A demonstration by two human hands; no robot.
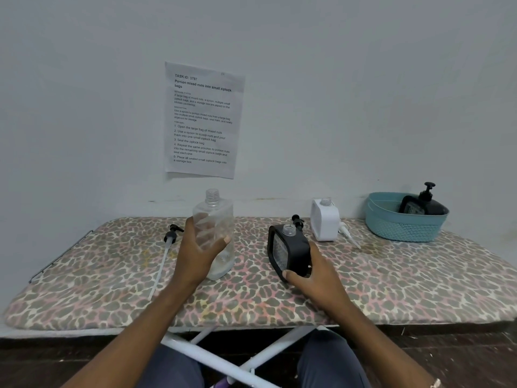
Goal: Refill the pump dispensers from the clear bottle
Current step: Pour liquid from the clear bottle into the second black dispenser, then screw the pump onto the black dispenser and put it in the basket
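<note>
At centre frame the left hand point(200, 249) wraps the bottle point(214, 219), thumb across its front, holding it upright and uncapped; its base appears to rest on the board point(112, 289), and only a little liquid seems to sit in it. Just right of centre the right hand point(310, 273) grips the black dispenser point(289, 250) low down, tilted, neck open. To pour well, the person should brace that dispenser upright, bring the bottle's mouth right over the narrow neck, then tip slowly, since both openings are small. The white dispenser point(324, 219), also open, stands behind.
</note>
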